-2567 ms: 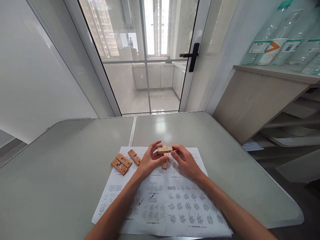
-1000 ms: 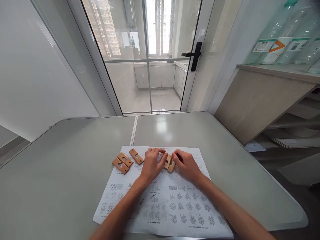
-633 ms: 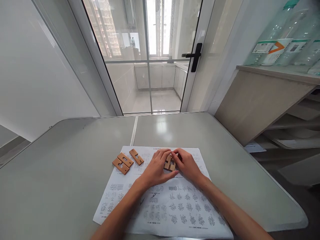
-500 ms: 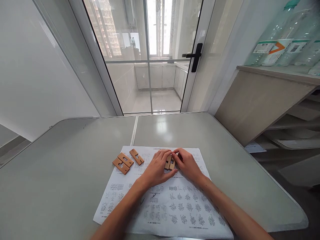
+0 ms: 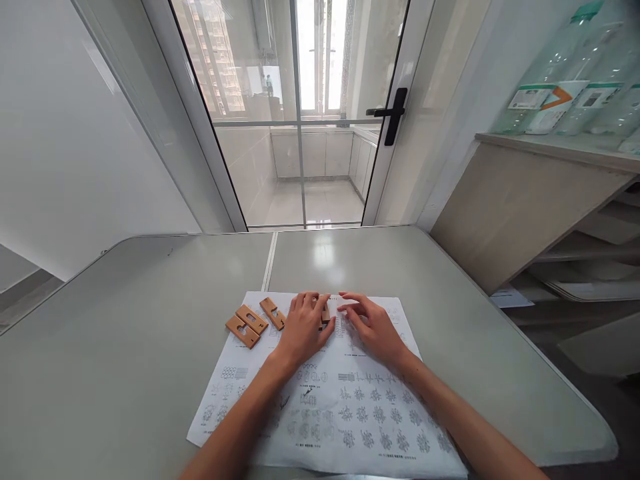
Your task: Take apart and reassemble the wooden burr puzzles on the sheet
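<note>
My left hand (image 5: 303, 327) is curled over notched wooden puzzle pieces (image 5: 325, 314), its thumb along their right side; the palm and fingers hide most of them. My right hand (image 5: 371, 325) is a short way to the right, fingers apart and holding nothing. Left of my left hand lies a slotted wooden piece marked 3 (image 5: 271, 311), its lower end close to my hand. Farther left, a wooden piece marked 2 (image 5: 257, 316) and one marked 1 (image 5: 240, 329) lie flat side by side. A printed instruction sheet (image 5: 350, 407) is spread under both hands.
The sheet lies on a grey table (image 5: 125, 347) with a seam running across its far part. Behind the table stands a glass door with a black handle (image 5: 395, 115). At right, plastic bottles (image 5: 550, 87) stand on a shelf unit (image 5: 530, 200).
My left hand has shifted left and slightly away, taking the wooden pieces with it. My right hand has let go of them, and a gap has opened between the hands.
</note>
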Motion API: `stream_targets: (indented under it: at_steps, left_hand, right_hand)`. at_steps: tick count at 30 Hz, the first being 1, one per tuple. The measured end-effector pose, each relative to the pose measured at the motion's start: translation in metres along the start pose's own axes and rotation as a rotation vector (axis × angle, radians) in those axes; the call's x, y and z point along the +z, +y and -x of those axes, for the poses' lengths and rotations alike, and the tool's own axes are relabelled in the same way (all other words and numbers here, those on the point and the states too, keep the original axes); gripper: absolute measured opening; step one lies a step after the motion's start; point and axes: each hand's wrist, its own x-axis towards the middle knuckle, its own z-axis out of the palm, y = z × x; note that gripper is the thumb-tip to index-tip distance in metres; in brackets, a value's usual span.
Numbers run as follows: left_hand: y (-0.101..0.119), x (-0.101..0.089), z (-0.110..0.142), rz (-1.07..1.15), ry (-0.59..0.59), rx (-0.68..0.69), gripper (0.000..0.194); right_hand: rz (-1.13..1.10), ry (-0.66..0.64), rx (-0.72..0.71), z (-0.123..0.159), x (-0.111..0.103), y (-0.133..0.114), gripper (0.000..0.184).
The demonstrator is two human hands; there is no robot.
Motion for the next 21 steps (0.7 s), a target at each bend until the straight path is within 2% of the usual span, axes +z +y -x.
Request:
stream_targets:
  at_steps: [4,9,12,14,16,19,21]
  left_hand:
    - [-0.004,0.002,0.0,-0.149,0.071,-0.109,0.037]
    - [-0.007,-0.002,-0.001,-0.317,0.161,-0.179,0.025]
    - [-0.005,-0.007,-0.002,-0.309,0.221,-0.149,0.027]
    - [0.0,-0.009,-0.002,-0.192,0.227,-0.052,0.03]
    - [0.007,-0.009,0.0,-0.031,0.163,0.099,0.031]
    - [0.017,-0.003,0.006,0.14,-0.05,0.306,0.024]
    - [0.022,0.001,0.01,0.156,-0.183,0.391,0.022]
  right_hand:
    - [0.056,0.018,0.034,0.0,-0.001,0.0,0.03]
    - [0.099,0.045,0.049,0.0,0.0,0.001,0.026]
    - [0.099,0.061,0.044,0.0,0.0,0.002,0.023]
    - [0.105,0.061,0.024,-0.001,0.0,0.003,0.02]
    - [0.109,0.053,0.007,-0.001,0.0,0.003,0.018]
    - [0.1,0.025,-0.01,0.0,0.0,0.003,0.017]
    - [0.092,0.007,-0.015,0.0,0.001,0.004,0.016]
